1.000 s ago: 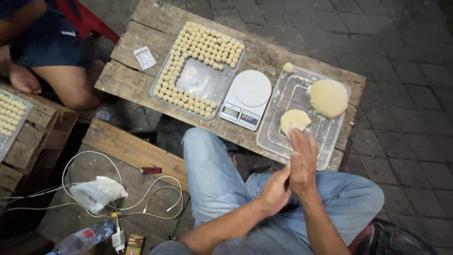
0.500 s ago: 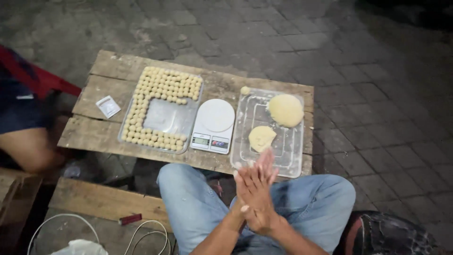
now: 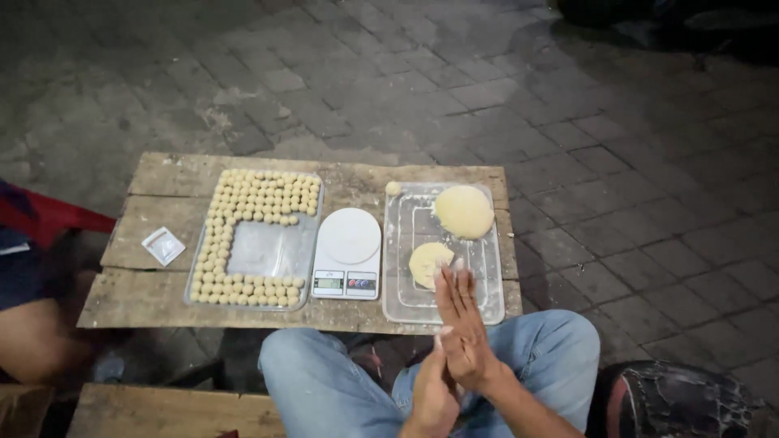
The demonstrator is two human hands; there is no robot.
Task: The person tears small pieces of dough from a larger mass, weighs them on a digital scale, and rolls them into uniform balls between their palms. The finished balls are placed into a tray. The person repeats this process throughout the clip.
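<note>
Dough: a small flattened piece lies in the clear tray on the wooden pallet table, just beyond the fingertips of the right hand, with a larger round lump behind it in the same tray. The right hand is pressed palm to palm against the left hand above the knees, fingers straight; whether anything sits between the palms cannot be told. A white kitchen scale stands between this tray and a tray of small dough balls.

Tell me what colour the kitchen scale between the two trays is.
White: the kitchen scale has a round white platform and white body, with a small display at its front edge. Head view shows it.
</note>
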